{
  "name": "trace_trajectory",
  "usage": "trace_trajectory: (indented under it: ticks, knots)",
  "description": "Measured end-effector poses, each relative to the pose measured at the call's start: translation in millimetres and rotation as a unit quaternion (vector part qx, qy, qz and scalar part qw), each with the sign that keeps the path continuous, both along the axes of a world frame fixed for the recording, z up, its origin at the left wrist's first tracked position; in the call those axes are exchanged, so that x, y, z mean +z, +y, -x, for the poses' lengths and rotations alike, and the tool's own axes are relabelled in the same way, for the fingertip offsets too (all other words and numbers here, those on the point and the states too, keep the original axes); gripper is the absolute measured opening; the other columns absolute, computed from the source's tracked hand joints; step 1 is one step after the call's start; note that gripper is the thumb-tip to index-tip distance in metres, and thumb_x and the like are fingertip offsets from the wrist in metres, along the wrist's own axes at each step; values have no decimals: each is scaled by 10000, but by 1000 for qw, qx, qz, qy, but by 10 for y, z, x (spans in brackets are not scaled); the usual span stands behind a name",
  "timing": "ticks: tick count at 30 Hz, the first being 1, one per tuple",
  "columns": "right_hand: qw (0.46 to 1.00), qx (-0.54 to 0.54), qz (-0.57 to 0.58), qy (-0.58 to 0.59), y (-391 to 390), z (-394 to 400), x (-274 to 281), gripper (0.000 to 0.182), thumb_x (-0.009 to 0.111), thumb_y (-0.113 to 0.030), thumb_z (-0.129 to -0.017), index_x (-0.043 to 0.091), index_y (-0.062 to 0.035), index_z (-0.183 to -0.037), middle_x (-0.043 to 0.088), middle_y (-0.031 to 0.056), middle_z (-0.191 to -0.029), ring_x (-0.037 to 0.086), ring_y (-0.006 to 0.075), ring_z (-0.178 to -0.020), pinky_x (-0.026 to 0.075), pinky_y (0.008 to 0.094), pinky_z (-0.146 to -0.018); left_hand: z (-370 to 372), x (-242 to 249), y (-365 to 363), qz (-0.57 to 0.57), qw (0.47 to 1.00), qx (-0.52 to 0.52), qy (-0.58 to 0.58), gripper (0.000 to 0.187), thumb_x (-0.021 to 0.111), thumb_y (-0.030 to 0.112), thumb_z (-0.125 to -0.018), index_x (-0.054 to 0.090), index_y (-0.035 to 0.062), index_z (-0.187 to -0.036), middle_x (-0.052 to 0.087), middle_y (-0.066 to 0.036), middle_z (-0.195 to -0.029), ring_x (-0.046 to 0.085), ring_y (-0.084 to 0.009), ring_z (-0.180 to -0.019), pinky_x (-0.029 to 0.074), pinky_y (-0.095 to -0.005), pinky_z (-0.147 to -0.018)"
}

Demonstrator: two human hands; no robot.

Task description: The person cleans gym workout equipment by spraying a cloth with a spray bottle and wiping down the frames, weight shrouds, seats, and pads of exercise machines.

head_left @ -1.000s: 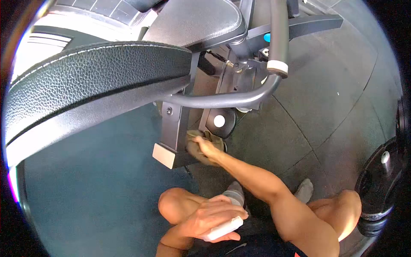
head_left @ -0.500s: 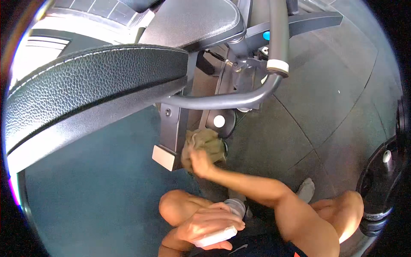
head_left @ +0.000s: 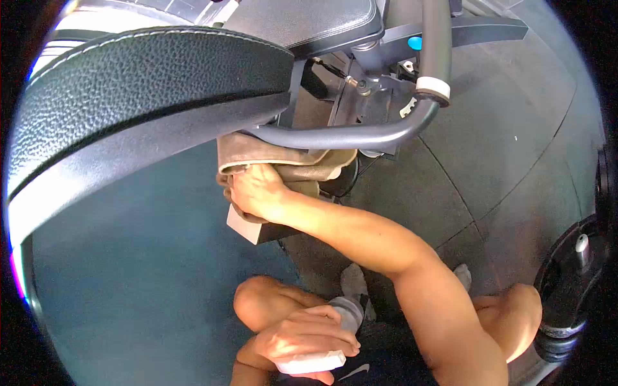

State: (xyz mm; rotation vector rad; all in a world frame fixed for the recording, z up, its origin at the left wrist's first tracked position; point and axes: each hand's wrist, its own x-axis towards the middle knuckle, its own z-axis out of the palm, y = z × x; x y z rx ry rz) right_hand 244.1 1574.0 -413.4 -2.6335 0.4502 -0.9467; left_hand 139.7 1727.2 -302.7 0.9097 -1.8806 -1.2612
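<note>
Brown cloth point(head_left: 261, 149) lies bunched beneath the curved grey bar point(head_left: 347, 136), long axis running left to right, folds reaching rightward; right hand point(head_left: 257, 190) grips its left part, forearm slanting up-left, left hand point(head_left: 306, 338) clasping a white object point(head_left: 312, 363).

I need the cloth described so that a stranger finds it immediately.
From the big black pad at upper left, go to the curved grey bar. Just below it, in the right hand, is the brown cloth. Loose folds set it apart from the smooth bar and pale end cap.
</note>
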Motion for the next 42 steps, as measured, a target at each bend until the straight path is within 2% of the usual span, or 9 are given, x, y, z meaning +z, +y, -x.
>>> trace_trajectory:
  ticks: [8,14,17,26,31,33,35,38,42]
  knots:
    - [922,15,-163,-351,475,714,-454,399,617,-255,-849,671,75,-1067,587,257,-1211,560,393,-1148,437,497,-1023,26,57,80,-20,1000,10,4,481,720,375,-876,678,-86,-1007,697,-208,-984,687,-313,-844,509,-401,-743]
    - [959,-1,-154,-238,118,412,-120,459,606,-302,-865,640,95,-1093,492,267,-1374,477,399,-1267,394,499,-1080,128,73,39,-44,999,-25,6,413,778,268,-835,637,-62,-1039,671,-175,-1025,665,-315,-883,506,-412,-762]
    - [962,17,-64,-264,119,511,-230,395,608,-286,-877,642,85,-1009,597,256,-1145,516,401,-1173,355,503,-1112,150,51,6,-32,999,-36,14,416,785,259,-829,635,-71,-1034,669,-183,-1032,664,-314,-887,505,-414,-766]
    - [737,-43,-563,-372,922,868,-1104,375,444,-155,-978,551,63,-1264,587,218,-1288,555,351,-1215,400,417,-1058,167,7,-33,-45,998,-48,6,472,710,355,-888,664,-95,-1022,692,-214,-1016,685,-320,-884,498,-422,-772]
    - [796,-157,-259,-523,-426,752,-1002,245,440,-118,-1037,566,32,-1183,642,136,-1057,595,256,-986,474,377,-923,220,-35,-25,-46,998,-34,16,474,696,369,-894,673,-93,-999,697,-211,-1003,688,-314,-872,501,-417,-757]
    - [692,152,-465,-531,-828,540,-1127,245,492,-138,-1004,556,7,-1192,586,228,-1188,578,327,-1130,459,425,-1008,219,-42,-85,-57,997,-54,17,420,769,267,-843,631,-74,-1047,677,-197,-1032,670,-327,-892,505,-435,-747]
    - [881,-32,-235,-410,-1060,581,-731,264,512,-163,-986,558,-8,-1194,526,280,-1282,533,390,-1217,430,452,-1058,271,-26,-139,-47,998,-31,15,442,773,292,-828,641,-66,-1052,680,-188,-1031,671,-321,-890,507,-422,-755]
    - [922,-102,63,-368,-1359,523,-610,317,522,-195,-964,550,-19,-1226,412,338,-1415,428,493,-1322,371,494,-1125,202,-17,-172,-57,997,-39,-20,455,721,404,-871,674,-7,-1061,700,-180,-1018,687,-340,-864,516,-426,-810]
    - [841,-55,-257,-474,-1070,411,-482,437,469,-224,-1000,463,-44,-1398,419,297,-1439,454,504,-1265,401,475,-1066,234,-107,-66,-67,997,-7,-23,569,663,464,-898,709,-100,-954,718,-205,-918,698,-303,-784,505,-400,-703]
